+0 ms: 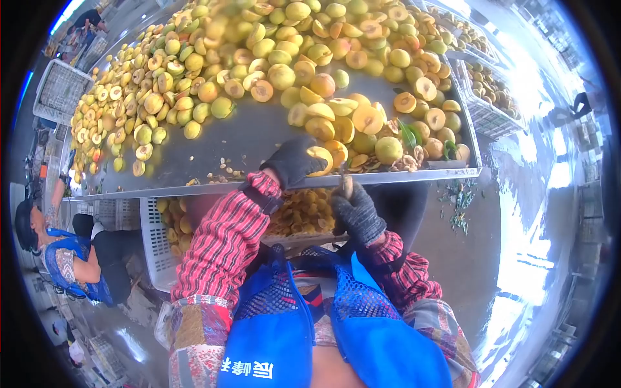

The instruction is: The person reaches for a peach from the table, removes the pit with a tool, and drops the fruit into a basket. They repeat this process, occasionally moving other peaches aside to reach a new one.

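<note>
Just over the near edge of the metal table, my left hand [289,163] in a dark glove is closed around a yellow peach half [319,160]. Another cut peach half [337,153] lies right beside it. My right hand [358,212], in a dark grey knit glove, grips a small knife [348,187] by its pale handle; its short blade points up toward the fruit. Halved and whole yellow peaches [281,76] are heaped across the table. Several loose pits [406,163] and green leaves [409,136] lie to the right of my hands.
The table's metal rim [213,188] runs in front of me. Beneath it, a white crate [154,239] holds cut peaches. More filled crates [488,103] stand at the right. A co-worker in a blue vest [74,265] sits at the left. Leaves [458,200] litter the floor.
</note>
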Available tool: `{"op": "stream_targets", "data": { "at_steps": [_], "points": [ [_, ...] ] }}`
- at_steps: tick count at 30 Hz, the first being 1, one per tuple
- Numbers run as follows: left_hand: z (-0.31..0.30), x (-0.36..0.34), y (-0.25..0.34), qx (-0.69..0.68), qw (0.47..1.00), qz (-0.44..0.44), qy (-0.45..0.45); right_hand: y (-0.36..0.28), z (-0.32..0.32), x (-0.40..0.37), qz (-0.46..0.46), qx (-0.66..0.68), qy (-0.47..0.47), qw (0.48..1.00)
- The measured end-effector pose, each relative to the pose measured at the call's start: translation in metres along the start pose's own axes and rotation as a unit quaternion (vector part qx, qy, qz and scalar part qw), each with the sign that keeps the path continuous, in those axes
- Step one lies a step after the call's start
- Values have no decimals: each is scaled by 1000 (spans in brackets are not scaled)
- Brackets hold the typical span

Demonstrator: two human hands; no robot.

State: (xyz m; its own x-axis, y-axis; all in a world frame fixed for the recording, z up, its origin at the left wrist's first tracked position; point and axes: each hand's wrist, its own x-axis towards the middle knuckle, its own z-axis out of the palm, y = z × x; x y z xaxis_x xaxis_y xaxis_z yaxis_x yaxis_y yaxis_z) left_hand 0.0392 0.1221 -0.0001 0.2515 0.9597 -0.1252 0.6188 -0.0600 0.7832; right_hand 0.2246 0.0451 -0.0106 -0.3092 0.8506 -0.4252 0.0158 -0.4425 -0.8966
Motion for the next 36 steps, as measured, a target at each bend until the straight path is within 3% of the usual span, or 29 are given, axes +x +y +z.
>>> {"op": "stream_targets", "data": {
  "at_steps": [1, 3, 5, 8, 9, 10, 12, 16, 17, 18, 19, 20, 21, 22, 23, 24, 25, 26, 28, 29, 30, 31, 32, 34, 36],
  "points": [
    [-1, -3, 3, 1, 1000, 2, 1, 4, -2, 11, -121, -24, 11, 992],
    [-7, -15, 15, -30, 998, -48, 41, -7, -4, 18, -117, -21, 19, 993],
    [-16, -26, 28, 0, 998, -20, 53, -17, -2, 27, -137, -37, 18, 990],
    [-23, -35, 26, 32, 996, 48, 71, -34, 12, 39, -137, -85, -2, 987],
    [-25, -37, 25, 33, 993, 88, 73, -45, 16, 34, -9, -24, -18, 1000],
    [-27, -39, 25, 34, 993, 87, 76, -35, 15, 41, -11, -25, -21, 999],
    [-26, -47, 25, -282, 958, -22, 53, -13, 14, 50, -245, -185, -79, 948],
    [-9, -74, 23, -402, 901, 13, 164, -12, 38, 34, -179, -214, -113, 953],
    [-6, -76, 25, -627, 760, -33, 166, -11, 41, 32, -101, -117, -107, 982],
    [-5, -80, 25, -807, 565, -74, 156, -10, 43, 31, -21, -19, -98, 995],
    [1, -82, 7, -839, 518, -100, 136, -8, 44, 33, -77, -40, -111, 990],
    [7, -87, -7, -840, 515, -99, 140, -8, 43, 30, -75, -42, -116, 990],
    [12, -92, -18, -659, 730, -51, 173, -25, 47, 19, -7, 29, -125, 992],
    [11, -95, -18, -423, 886, -2, 191, -37, 50, 12, 62, 102, -132, 984],
    [7, -99, -16, -423, 885, -2, 195, -42, 51, 9, 62, 99, -135, 984],
    [-3, -104, -2, -628, 752, -61, 190, -46, 49, 6, 1, 25, -150, 988],
    [-8, -108, 5, -794, 572, -115, 173, -49, 48, 3, -59, -49, -164, 983],
    [-8, -109, 4, -795, 569, -114, 175, -51, 49, 0, -57, -52, -166, 983],
    [-8, -110, -1, -774, 597, -109, 177, -52, 51, -5, -114, -250, -163, 948],
    [-5, -112, -5, -776, 595, -109, 178, -44, 51, -4, -148, -249, -182, 940],
    [0, -116, -8, -547, 805, -34, 227, -39, 52, -4, -146, -251, -182, 939],
    [2, -119, -10, -262, 930, 44, 252, -35, 53, -4, -176, -314, -167, 918],
    [2, -121, -10, -265, 930, 42, 253, -33, 55, -5, -206, -376, -152, 891],
    [-4, -123, 1, -185, 939, 39, 286, -34, 62, -7, -184, -377, -153, 895],
    [2, -121, -3, -226, 927, 32, 296, -31, 65, -6, -162, -377, -153, 899]
  ]
}}
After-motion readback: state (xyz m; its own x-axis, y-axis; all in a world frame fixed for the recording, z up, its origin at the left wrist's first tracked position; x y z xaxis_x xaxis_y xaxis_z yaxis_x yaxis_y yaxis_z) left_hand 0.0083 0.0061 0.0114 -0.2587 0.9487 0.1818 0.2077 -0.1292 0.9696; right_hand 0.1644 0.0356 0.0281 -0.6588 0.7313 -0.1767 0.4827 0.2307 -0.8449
